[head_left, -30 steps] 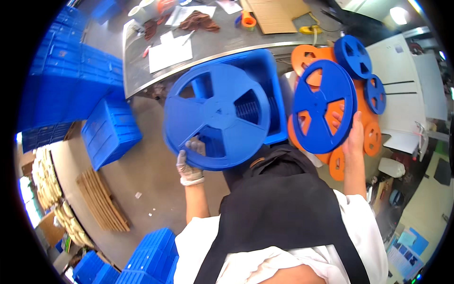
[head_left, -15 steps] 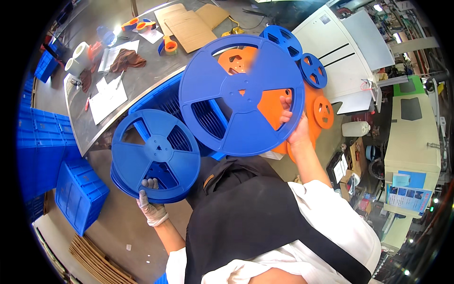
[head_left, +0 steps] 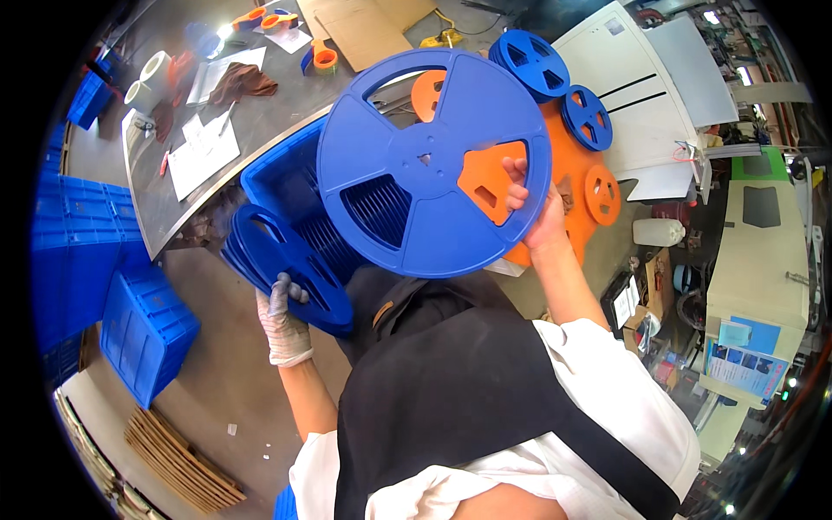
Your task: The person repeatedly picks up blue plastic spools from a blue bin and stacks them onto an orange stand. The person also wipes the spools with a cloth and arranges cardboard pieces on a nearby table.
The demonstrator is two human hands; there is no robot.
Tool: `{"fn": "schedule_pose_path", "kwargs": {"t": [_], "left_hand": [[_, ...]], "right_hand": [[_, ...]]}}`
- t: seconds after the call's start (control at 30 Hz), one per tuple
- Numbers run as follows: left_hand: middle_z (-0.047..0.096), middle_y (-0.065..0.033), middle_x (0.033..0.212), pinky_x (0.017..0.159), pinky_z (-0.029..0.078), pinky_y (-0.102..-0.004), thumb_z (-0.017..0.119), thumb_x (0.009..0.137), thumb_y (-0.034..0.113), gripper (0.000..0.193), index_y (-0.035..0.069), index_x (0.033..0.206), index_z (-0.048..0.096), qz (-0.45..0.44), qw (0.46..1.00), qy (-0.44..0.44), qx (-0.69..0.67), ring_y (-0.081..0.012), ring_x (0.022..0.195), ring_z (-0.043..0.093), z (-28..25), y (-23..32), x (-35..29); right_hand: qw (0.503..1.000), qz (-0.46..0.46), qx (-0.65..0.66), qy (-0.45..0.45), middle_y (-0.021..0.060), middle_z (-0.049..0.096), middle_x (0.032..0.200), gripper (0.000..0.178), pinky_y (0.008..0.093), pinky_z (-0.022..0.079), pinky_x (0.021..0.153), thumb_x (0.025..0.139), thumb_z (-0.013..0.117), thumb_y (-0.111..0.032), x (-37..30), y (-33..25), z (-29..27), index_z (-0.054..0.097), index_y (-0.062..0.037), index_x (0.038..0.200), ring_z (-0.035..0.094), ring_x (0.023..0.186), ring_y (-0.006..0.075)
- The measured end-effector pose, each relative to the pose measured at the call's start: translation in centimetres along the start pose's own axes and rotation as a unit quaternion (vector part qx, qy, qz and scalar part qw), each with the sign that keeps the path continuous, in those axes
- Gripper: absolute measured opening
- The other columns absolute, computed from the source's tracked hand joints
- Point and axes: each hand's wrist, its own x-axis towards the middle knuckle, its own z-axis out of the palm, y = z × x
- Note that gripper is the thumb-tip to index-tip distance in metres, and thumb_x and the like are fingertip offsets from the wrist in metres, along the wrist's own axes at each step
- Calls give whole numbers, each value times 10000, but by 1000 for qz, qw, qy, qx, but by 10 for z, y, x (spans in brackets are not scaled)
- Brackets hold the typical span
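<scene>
My right hand (head_left: pixel 544 217), bare, grips the edge of a large blue plastic reel (head_left: pixel 433 204), its fingers coming through one of the cutouts. The reel's flat face is raised before me and covers part of what lies behind. My gloved left hand (head_left: pixel 286 325) holds a stack of smaller blue reels (head_left: pixel 284 256) by a cutout; they stand steeply tilted at the side of a blue crate (head_left: pixel 260 178). Inside that crate, a row of thin dark-blue discs (head_left: pixel 322 236) is partly hidden by the reels.
Beyond the right hand, two piles of blue reels (head_left: pixel 530 71) and an orange disc (head_left: pixel 602 194) rest on an orange surface (head_left: pixel 565 154). Tape dispensers (head_left: pixel 324 59), cardboard (head_left: pixel 355 33), papers (head_left: pixel 204 165) and a brown cloth (head_left: pixel 244 84) lie on the dark table (head_left: pixel 286 97). Blue crates (head_left: pixel 143 334) stand at left.
The reels in my left hand have swung from facing me to a steep tilt against the crate's side. The large reel in my right hand has shifted slightly left and up.
</scene>
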Motion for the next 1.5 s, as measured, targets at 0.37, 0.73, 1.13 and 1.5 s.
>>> {"fn": "schedule_pose_path", "kwargs": {"t": [0.37,0.73,1.13,1.5], "left_hand": [[572,-70,1070,717,533,-312,791,745,463,764,25,1287,479,4,998,-17,55,-185,857,617,70,22,-22],[612,-76,1005,687,499,-278,667,846,234,463,18,1225,512,-42,989,-7,140,-163,800,591,141,1,-27],[583,-38,1011,601,436,-268,621,889,220,355,29,1167,508,-133,983,69,110,-135,696,510,120,-64,14],[603,-47,948,603,489,-318,729,837,185,373,28,1116,538,-152,979,85,104,-157,677,571,201,-116,36]], "right_hand": [[993,111,-13,32,150,648,1109,411,235,475,554,1009,435,-379,-5,60,-14,629,-22,1074,557,652,128],[921,157,-183,305,192,513,1316,505,433,529,866,1011,451,-404,4,70,-208,447,-23,1341,614,1043,312],[522,-38,-757,392,309,304,1478,783,492,308,1119,805,726,-178,95,-70,-538,319,-37,1459,309,1372,449],[735,-196,-474,443,52,633,1000,293,280,510,697,903,583,-74,169,-81,-605,563,-57,1196,622,801,154]]}}
